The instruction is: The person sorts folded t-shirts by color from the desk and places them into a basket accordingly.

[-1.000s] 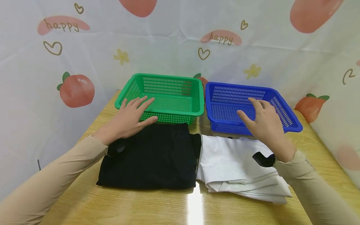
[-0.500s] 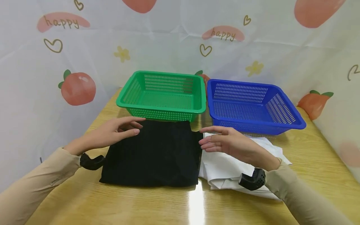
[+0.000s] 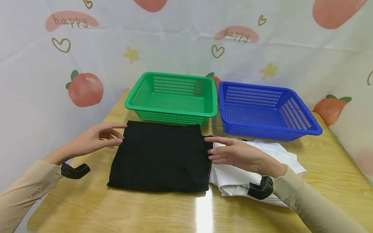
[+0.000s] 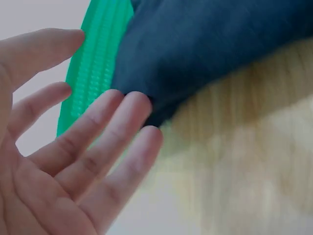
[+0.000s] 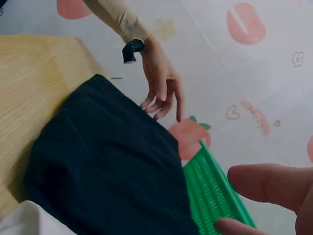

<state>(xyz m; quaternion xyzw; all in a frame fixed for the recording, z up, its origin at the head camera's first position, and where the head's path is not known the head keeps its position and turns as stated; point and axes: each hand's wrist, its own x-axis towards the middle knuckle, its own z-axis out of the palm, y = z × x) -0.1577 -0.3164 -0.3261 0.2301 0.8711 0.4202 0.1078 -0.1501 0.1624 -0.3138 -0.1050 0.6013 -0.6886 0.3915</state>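
A folded black cloth (image 3: 160, 157), perhaps a garment, lies flat on the table between my hands. My left hand (image 3: 92, 139) hovers at its left edge with relaxed fingers and holds nothing. In the left wrist view those fingers (image 4: 139, 112) overlap the dark cloth (image 4: 195, 49); whether they touch it I cannot tell. My right hand (image 3: 237, 153) is over the seam between the black cloth and a folded white cloth stack (image 3: 239, 178), its fingers extended toward the black cloth's right edge and nothing in them. Hand and wrist camera hide part of the white stack.
Behind the black cloth stands a green plastic basket (image 3: 172, 114) with nothing in it. To its right is a blue basket (image 3: 271, 129), also holding nothing. Both stand on a wooden table (image 3: 145, 210), near a printed fabric backdrop (image 3: 175, 42).
Both hands have come away from above the baskets. The left moved left and down to the black cloth's left edge; the right moved left and lower, beside its right edge.
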